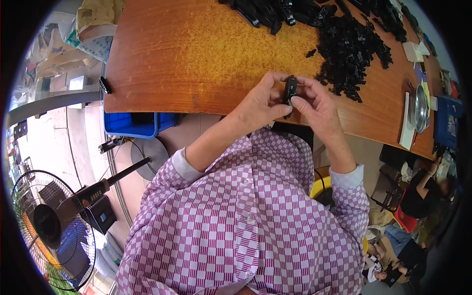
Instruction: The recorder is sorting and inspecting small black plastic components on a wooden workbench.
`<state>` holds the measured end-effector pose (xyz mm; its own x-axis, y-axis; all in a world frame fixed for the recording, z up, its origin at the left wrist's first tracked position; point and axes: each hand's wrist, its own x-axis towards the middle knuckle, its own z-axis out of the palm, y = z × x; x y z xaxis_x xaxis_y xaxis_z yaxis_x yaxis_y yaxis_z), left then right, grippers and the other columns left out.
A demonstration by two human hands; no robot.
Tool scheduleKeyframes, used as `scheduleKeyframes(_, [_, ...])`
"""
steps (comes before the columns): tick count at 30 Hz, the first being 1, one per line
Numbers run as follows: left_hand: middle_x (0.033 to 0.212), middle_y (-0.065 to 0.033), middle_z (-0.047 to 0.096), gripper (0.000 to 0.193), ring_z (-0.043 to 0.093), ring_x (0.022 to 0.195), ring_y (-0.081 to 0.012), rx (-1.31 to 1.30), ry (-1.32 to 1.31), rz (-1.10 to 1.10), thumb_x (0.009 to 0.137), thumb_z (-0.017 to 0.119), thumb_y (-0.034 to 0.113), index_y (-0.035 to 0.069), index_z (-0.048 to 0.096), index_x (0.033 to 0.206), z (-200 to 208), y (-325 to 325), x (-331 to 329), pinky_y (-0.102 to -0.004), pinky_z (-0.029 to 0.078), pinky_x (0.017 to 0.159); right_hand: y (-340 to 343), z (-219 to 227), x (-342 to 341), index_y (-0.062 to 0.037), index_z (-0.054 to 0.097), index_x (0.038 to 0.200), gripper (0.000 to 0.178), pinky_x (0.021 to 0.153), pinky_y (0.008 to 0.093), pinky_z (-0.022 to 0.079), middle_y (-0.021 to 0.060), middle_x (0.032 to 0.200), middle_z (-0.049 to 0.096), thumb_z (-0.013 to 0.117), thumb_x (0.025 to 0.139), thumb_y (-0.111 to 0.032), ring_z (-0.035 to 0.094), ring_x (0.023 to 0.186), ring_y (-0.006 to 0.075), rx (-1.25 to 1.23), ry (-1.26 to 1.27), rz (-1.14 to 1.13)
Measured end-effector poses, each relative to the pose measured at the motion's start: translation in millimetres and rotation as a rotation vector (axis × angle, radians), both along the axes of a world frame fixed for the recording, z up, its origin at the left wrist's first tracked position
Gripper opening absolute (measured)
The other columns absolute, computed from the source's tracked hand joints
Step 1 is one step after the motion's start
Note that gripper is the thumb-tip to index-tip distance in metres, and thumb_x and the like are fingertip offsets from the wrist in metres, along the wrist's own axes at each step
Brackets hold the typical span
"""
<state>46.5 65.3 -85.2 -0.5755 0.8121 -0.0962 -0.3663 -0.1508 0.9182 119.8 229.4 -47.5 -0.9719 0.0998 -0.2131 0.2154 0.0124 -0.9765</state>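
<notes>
Both my hands meet over the front edge of the wooden table (162, 59). Between them is a small, narrow black plastic part (291, 87), held upright. My left hand (260, 103) grips it from the left, with its thumb near the lower end. From the other side my right hand (317, 105) closes on the same part, its thumb pressed against the front. The fingers hide much of the part's sides. Just beyond my right hand lies a heap of small black plastic pieces (346, 56), with one loose black piece (310, 53) to its left.
Longer black plastic parts (265, 14) lie along the far side. At the right are a round metal dish (420, 109) and a blue box (447, 123). A blue crate (130, 129) is under the left edge, near a standing fan (46, 223). People sit at the far right.
</notes>
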Motion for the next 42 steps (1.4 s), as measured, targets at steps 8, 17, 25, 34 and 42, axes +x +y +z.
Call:
scheduleKeyframes(8, [0.116,-0.0148,0.057,0.072,0.057,0.106,-0.0184,-0.024,-0.057,0.009,0.086,0.057,-0.007,0.012,0.019,0.144,15,13,-5,-0.0323,0.048,0.090,-13,2,0,0.0024,0.043,0.129,0.043,0.093,0.0266,0.044,0.0089,0.118,0.057,0.060,0.090,-0.003,0.054,0.106,0.0133,-0.265,0.022,-0.162])
scheduleKeyframes(17, [0.110,-0.0111,0.057,0.065,0.057,0.104,-0.0166,0.006,0.153,-0.019,0.085,0.057,-0.010,0.010,0.026,0.138,7,34,-18,-0.0302,0.049,0.088,-6,-6,-9,-0.0001,0.046,0.125,0.038,0.094,0.0255,0.042,0.0078,0.116,0.057,0.057,0.089,0.003,0.054,0.108,0.0134,-0.238,0.086,-0.286])
scheduleKeyframes(25, [0.086,-0.0031,0.056,0.023,0.055,0.072,-0.0101,-0.331,0.616,0.201,0.086,0.062,0.006,0.005,0.049,0.105,36,52,-80,-0.0266,0.047,0.063,56,-4,-48,-0.0023,0.054,0.116,0.036,0.093,0.0313,0.043,0.0066,0.113,0.059,0.063,0.082,0.000,0.055,0.105,0.0186,0.187,0.202,-0.128])
scheduleKeyframes(34, [0.100,-0.0120,0.056,0.023,0.063,0.071,-0.0272,-0.553,1.887,0.039,0.081,0.063,0.009,0.008,0.059,0.103,22,87,-188,-0.0390,0.053,0.063,90,-4,-92,-0.0037,0.063,0.096,0.020,0.084,0.0361,0.040,0.0073,0.100,0.059,0.065,0.076,-0.003,0.052,0.102,0.0266,1.355,0.417,0.244])
scheduleKeyframes(42, [0.121,-0.0194,0.053,0.039,0.057,0.102,-0.0339,-0.640,1.243,-0.204,0.085,0.061,0.014,0.006,0.048,0.121,65,81,-188,-0.0432,0.048,0.080,85,-4,-65,-0.0081,0.057,0.108,0.019,0.062,0.0291,0.044,0.0073,0.087,0.062,0.062,0.090,-0.014,0.058,0.072,0.0170,-0.173,0.086,-0.285])
